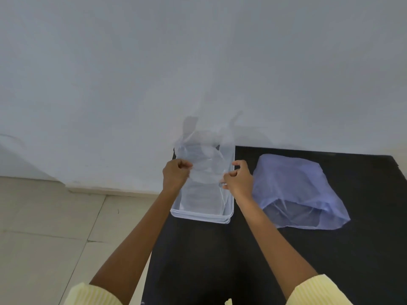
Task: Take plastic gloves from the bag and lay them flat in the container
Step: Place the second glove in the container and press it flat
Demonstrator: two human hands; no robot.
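A clear plastic glove [206, 150] hangs stretched between my two hands, its fingers pointing away towards the wall. My left hand [176, 175] pinches its left edge and my right hand [239, 179] pinches its right edge. The glove is held just above a clear rectangular container [202, 215] on the black table, with more clear plastic lying inside it. To the right lies the pale blue plastic bag [297, 190], its open mouth facing me.
The black table [308, 260] runs along a white wall [198, 62]. Its left edge is beside the container, with pale floor tiles [55, 227] beyond it. Yellow sleeves cover my upper arms at the bottom of the view.
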